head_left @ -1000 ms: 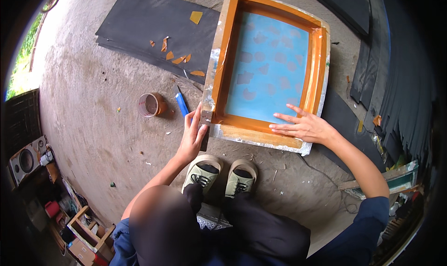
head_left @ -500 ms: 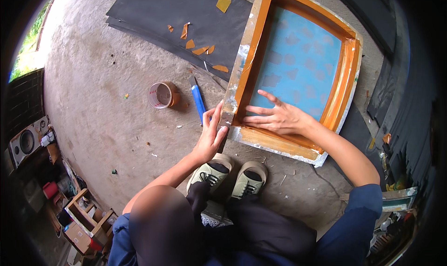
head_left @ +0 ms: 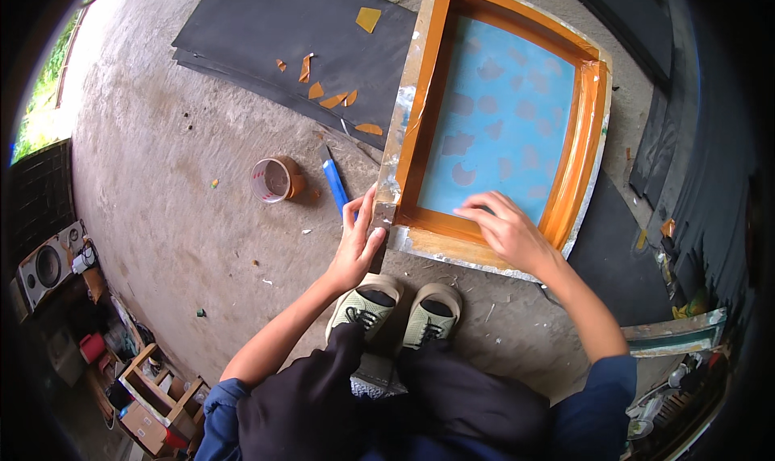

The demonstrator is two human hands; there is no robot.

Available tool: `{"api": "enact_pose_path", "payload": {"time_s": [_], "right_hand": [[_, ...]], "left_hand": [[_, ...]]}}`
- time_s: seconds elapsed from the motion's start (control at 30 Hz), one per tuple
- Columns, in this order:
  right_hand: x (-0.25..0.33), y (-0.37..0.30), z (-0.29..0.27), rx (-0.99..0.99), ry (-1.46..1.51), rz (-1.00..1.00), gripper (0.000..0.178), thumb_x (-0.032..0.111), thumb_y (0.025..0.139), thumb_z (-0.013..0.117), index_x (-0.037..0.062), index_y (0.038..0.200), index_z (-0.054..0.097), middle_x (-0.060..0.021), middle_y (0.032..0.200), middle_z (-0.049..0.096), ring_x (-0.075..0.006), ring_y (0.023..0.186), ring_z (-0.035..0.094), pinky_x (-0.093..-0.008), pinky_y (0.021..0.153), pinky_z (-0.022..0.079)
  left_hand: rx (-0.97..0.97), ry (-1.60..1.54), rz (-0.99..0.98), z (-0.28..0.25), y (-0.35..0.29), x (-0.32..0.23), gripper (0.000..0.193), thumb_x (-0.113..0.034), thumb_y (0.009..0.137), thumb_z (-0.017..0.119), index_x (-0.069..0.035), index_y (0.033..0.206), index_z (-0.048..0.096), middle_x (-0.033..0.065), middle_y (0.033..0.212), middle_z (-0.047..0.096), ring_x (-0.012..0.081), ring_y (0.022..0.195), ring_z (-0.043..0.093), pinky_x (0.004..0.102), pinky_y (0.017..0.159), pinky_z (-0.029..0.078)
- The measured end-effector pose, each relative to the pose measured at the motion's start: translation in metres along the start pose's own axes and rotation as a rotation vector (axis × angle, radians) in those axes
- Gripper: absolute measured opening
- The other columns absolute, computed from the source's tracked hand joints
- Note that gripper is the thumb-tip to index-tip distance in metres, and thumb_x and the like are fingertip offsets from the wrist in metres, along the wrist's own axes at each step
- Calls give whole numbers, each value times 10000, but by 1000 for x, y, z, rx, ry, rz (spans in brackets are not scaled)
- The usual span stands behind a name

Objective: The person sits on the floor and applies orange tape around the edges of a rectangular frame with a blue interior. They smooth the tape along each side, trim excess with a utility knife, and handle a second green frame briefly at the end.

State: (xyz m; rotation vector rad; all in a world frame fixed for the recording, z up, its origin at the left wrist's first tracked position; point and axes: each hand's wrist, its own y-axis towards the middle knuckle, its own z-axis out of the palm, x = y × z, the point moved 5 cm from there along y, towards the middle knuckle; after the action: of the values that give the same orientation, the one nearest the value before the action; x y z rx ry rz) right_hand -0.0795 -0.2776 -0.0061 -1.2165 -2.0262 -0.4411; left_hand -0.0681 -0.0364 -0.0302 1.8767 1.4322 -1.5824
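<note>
A screen printing frame (head_left: 401, 142) lies tilted in front of me, with blue mesh (head_left: 517, 98) inside and brown tape (head_left: 429, 77) along its inner edges. Patchy grey shapes show across the mesh. My left hand (head_left: 355, 243) grips the frame's near left corner, thumb on the near side and fingers along the outer left side. Over the near part of the mesh, my right hand (head_left: 508, 231) hovers with its fingers bent and bunched, tips pointing left. Whatever may be between those fingertips is hidden.
Left of the frame are a blue utility knife (head_left: 334, 181) and a roll of brown tape (head_left: 277, 178) on the concrete floor. Cut tape scraps (head_left: 333, 101) lie on black sheets (head_left: 282, 45). My shoes (head_left: 430, 314) stand close to the frame's near edge. A speaker (head_left: 50, 263) is far left.
My right hand has lifted off the taped near left inner corner and shifted right, its spread fingers drawing together. My left hand stays at the frame's corner. The whole view has shifted slightly.
</note>
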Motion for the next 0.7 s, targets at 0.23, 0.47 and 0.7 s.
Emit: {"api": "enact_pose_path", "payload": {"time_s": [0.23,0.47,0.7], "right_hand": [[42,-43,16,-245,-154,390,279,165,858,606,-88,975,616,-140,907,559,-277,874,563,-374,758,491],[66,20,53,-397,-120,287,141,100,843,573,-30,799,607,-126,808,536,-268,818,556,-369,722,480],[78,45,64,-428,-76,280,98,74,809,600,-10,759,587,-124,817,533,-266,837,558,-365,728,491]], "left_hand": [[-51,-62,29,5,0,4,647,-209,943,432,-40,1479,111,170,1443,223,295,1300,237,402,1118,157],[-56,-56,54,9,2,3,648,-195,942,432,-6,1469,105,141,1494,196,293,1289,246,396,1114,169],[-72,-114,56,10,2,7,664,-211,945,440,-24,1478,91,149,1465,227,293,1293,242,398,1112,169]]}}
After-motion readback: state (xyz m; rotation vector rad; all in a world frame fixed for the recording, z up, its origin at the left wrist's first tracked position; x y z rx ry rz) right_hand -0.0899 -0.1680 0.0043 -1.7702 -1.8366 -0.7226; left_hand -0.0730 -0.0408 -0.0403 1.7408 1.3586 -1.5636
